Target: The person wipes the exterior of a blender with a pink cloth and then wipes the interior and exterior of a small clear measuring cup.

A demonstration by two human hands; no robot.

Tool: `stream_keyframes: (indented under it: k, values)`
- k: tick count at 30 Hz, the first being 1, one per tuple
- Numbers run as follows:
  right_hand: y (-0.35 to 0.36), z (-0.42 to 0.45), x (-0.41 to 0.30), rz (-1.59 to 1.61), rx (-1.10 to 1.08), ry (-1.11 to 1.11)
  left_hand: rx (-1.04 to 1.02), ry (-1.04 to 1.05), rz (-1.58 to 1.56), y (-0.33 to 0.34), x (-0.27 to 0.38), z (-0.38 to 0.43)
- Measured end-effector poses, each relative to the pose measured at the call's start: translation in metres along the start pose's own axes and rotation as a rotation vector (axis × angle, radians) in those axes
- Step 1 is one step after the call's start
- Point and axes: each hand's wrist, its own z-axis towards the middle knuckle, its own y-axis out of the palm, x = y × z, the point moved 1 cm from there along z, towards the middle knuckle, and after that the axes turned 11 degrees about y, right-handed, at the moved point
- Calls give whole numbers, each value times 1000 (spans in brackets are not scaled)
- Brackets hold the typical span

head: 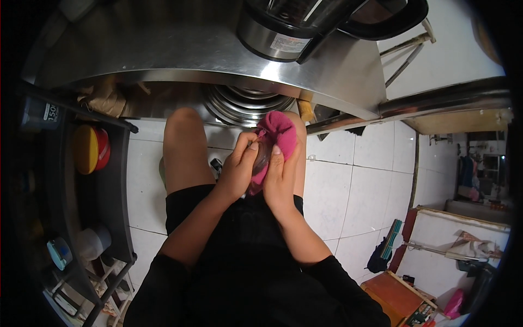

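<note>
A bright pink cloth is bunched between my two hands, above my lap. Against it sits a dark, rounded, see-through piece, perhaps a lid; its exact kind is hard to tell. My left hand pinches this piece at its left side, thumb on top, fingertips meeting an edge of the cloth. From the right, my right hand grips the cloth, its thumb lying along the pink fabric next to the dark piece. The undersides of both things are hidden by the hands.
Ahead is a stainless steel table bearing a blender jug with a black handle. Nested steel bowls sit on its lower shelf. A dark rack on the left holds a yellow-lidded red tub. A mop stands at right.
</note>
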Motion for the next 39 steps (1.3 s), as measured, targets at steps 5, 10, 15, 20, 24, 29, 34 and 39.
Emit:
stream_keyframes:
  k: [5, 10, 15, 20, 24, 29, 34, 39]
  values:
    - [-13, 26, -11, 93, -137, 127, -155, 102, 275, -2, 36, 1]
    - [-16, 52, 2, 306, -398, 571, -392, 295, 283, -3, 40, -3]
    - [-16, 60, 37, 449, -439, 645, -291, -130, -266, 0, 22, -2]
    - [-26, 43, 37, 696, -156, 598, -92, -280, -466, -6, 19, 7]
    - [-33, 25, 15, 692, -182, 509, -81, -259, -470, -12, 10, 10]
    - [-31, 4, -12, 476, -191, 359, -58, -248, -453, -18, 4, 11]
    - [-21, -13, -21, 460, -123, 206, 125, -285, -317, -18, 2, 11]
    - [-2, -12, -8, -316, 10, -204, 202, -225, -456, -7, 4, 6]
